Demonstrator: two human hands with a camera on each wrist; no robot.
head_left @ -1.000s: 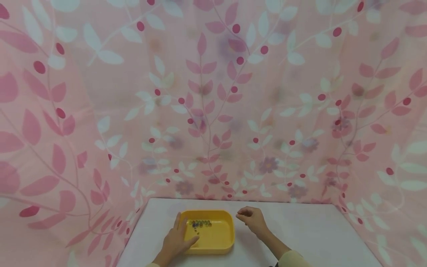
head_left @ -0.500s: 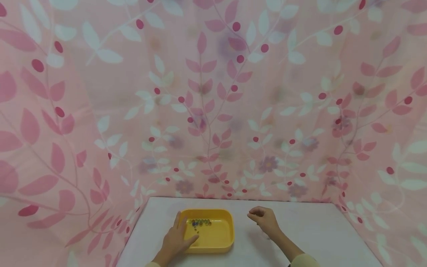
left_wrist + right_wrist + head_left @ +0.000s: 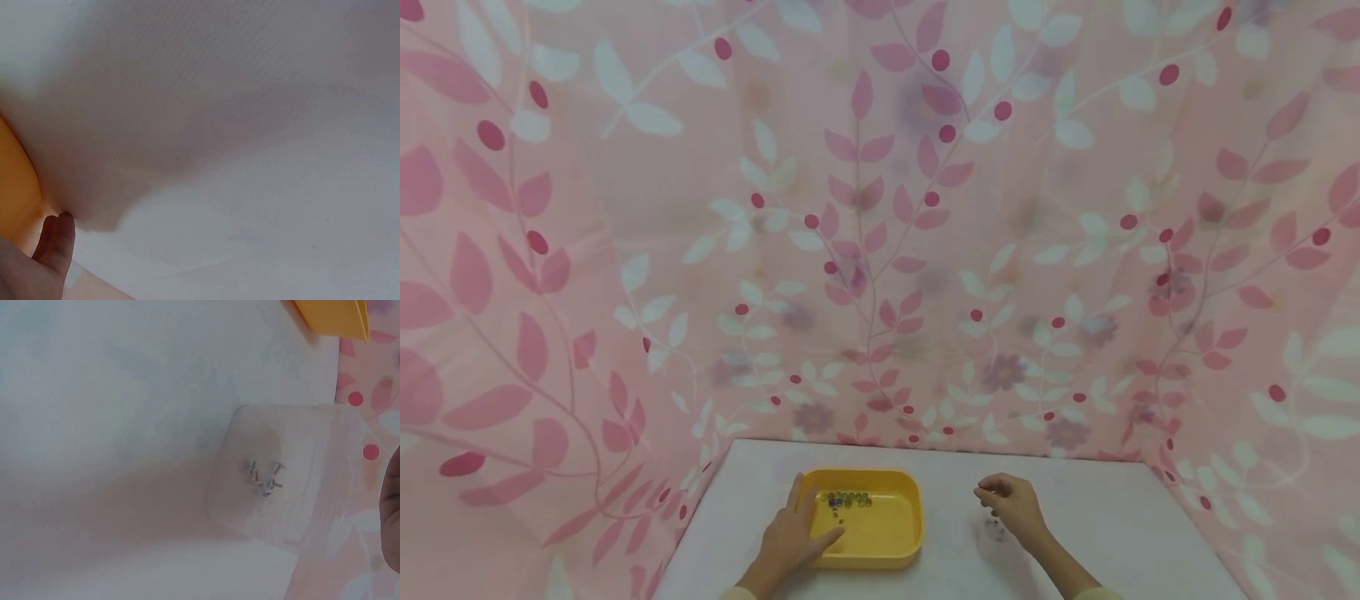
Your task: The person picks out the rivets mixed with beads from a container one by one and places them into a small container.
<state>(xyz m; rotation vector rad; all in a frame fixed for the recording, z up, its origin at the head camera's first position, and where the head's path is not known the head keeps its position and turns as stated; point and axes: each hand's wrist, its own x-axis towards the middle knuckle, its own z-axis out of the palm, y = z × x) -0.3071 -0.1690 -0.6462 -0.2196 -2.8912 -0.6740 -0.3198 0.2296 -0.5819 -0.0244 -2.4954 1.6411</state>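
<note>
My left hand lies over the left side of a yellow plastic tray, fingers straight and spread, thumb inside. In the left wrist view its fingers run along the outside of the tray wall. Several glass marbles line up inside the tray, with tiny dark pieces nearby. My right hand hovers right of the tray, thumb and fingertips pinched at a tiny dark thing, its kind too small to tell. Close below is a clear plastic tub holding several small metal tacks or screws.
Both containers stand on a white-covered table. A pink leaf-patterned cloth rises behind the table's far edge and along both sides.
My right hand has moved right, away from the tray, to over the clear tub, keeping its fingertips together. The left hand and the tray have stayed in place.
</note>
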